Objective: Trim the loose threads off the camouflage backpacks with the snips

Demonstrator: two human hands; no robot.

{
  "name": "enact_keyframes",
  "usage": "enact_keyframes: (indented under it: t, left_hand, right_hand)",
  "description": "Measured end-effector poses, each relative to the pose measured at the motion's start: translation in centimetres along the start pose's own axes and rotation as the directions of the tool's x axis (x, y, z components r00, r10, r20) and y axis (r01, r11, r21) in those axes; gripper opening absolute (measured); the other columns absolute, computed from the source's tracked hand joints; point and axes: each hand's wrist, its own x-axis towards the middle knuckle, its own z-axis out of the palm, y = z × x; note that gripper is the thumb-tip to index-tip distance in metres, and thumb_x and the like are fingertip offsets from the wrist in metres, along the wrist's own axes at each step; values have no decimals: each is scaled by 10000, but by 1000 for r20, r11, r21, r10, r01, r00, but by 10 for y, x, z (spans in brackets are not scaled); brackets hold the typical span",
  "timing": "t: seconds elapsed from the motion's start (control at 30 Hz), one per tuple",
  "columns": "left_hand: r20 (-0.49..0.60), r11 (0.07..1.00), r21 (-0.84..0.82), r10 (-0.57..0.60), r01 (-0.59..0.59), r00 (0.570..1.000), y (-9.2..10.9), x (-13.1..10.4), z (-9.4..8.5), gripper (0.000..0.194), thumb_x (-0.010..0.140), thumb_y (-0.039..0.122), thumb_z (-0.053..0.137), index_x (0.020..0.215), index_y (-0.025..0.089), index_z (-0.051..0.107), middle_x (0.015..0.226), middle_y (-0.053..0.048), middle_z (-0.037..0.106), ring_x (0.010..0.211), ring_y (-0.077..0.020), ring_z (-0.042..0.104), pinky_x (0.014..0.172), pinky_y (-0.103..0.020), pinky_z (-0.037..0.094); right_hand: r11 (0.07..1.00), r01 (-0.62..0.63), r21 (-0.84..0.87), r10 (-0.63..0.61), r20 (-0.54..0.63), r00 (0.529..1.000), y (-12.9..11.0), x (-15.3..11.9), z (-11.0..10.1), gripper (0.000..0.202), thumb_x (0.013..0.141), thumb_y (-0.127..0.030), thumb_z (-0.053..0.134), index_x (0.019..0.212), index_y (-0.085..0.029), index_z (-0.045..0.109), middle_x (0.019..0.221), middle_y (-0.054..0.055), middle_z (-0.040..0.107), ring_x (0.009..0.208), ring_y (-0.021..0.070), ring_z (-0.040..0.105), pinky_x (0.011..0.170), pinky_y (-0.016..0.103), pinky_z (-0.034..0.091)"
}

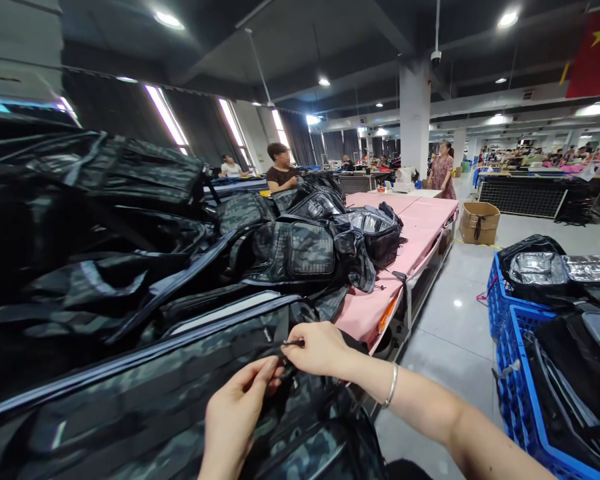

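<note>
A dark camouflage backpack (145, 393) with grey-edged seams lies in front of me, its long side facing up. Over its right end, my right hand (316, 348) is closed in a pinch on a narrow black strap (294, 343). Just below and to the left, my left hand (243, 403) is closed too, thumb pressed against the fingers at the same dark strap; its grip is partly hidden. The fingertips of both hands nearly meet. More of the bag's camouflage fabric (310, 457) hangs beneath my hands.
Camouflage bags (310, 247) are heaped along the left on a pink-covered table (420, 223). Blue crates (517, 400) with black, silver-lined bags stand on the floor at right. A cardboard box (480, 223) sits farther back. One person (281, 167) is behind the heap, another (443, 172) beyond the table.
</note>
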Motion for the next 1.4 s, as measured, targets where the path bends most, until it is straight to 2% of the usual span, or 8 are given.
enact_keyframes:
  t: [0.1,0.3,0.47,0.7,0.9,1.17,1.3,1.4]
  left_hand:
    - [-53,1000,11,18,-18,998,-2,1,1,427,501,502,710,759,164,680,670,-19,665,583,-157,560,570,-257,448]
    - [-142,973,167,183,-158,973,-8,-4,4,351,600,477,654,766,170,692,652,-16,655,573,-146,546,554,-243,424]
    - [-144,979,127,175,-157,974,-12,-6,8,343,651,456,614,797,153,681,699,-40,667,612,-154,573,588,-249,443]
    - [-140,977,150,171,-150,975,-13,-7,9,325,676,446,592,808,162,677,676,-33,658,630,-161,579,596,-252,445]
    - [-161,970,187,185,-154,969,-14,-8,9,290,695,439,583,791,176,660,664,-15,650,618,-153,581,619,-254,443]
    - [-165,959,215,220,-183,961,-4,-14,10,217,689,409,599,716,200,649,641,6,642,595,-152,577,627,-260,420]
    - [-152,970,146,215,-193,965,-5,-12,9,222,675,406,610,713,189,642,636,7,626,568,-141,564,602,-251,422]
    - [-151,978,57,205,-199,967,-6,-10,8,259,677,427,601,729,174,623,637,5,606,547,-126,543,557,-236,417]
  right_hand:
    - [1000,8,-7,-8,5,1000,2,0,1,173,802,-350,534,876,-267,666,850,-7,711,786,167,633,643,237,411]
    - [999,19,47,-20,4,1000,13,-1,12,149,816,-306,522,816,-230,650,821,6,691,774,158,620,678,246,423]
    - [986,76,150,-58,-119,991,26,-6,12,188,828,-324,535,974,-209,565,903,14,650,844,161,596,741,269,434]
    - [956,253,-145,-274,-147,950,33,-18,4,88,833,-214,553,919,-208,572,863,25,608,799,163,572,731,265,415]
    - [917,258,-305,-312,-142,940,31,-20,8,84,854,-225,543,933,-207,561,906,31,612,865,180,569,750,276,394]
    - [867,231,-441,-333,-169,928,25,-21,12,87,873,-262,520,922,-214,573,882,39,613,790,184,557,664,276,366]
    - [900,245,-360,-329,-193,925,27,-19,15,79,869,-227,510,867,-213,587,851,34,625,787,184,562,678,276,370]
    - [966,228,-122,-252,-255,933,37,-15,15,76,845,-206,513,843,-210,588,854,30,633,815,182,567,725,279,386]
